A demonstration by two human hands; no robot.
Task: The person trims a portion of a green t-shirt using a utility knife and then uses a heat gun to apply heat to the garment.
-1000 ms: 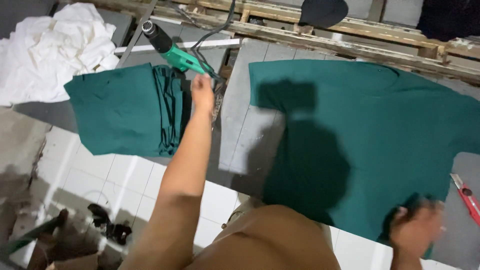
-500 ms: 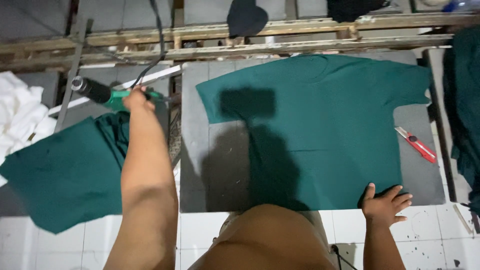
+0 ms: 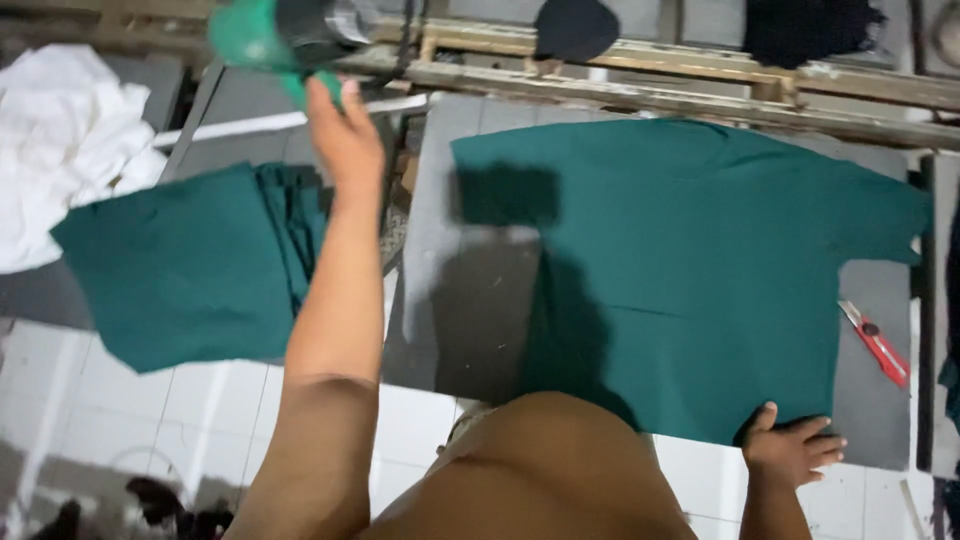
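A green handheld power tool (image 3: 290, 35) sits blurred at the upper left, the left hand (image 3: 345, 135) gripping it. The right hand (image 3: 790, 450), fingers spread wide, presses the dark green cloth shirt (image 3: 700, 270) flat on the grey counter (image 3: 470, 310).

1. White cloth (image 3: 60, 150) heaped far left.
2. Folded green pile (image 3: 190, 260) beside it.
3. Red cutter (image 3: 878, 345) at right, on grey board (image 3: 470, 300).
4. Wooden rails (image 3: 700, 90) across top.
5. Tiled floor (image 3: 150, 420) below.
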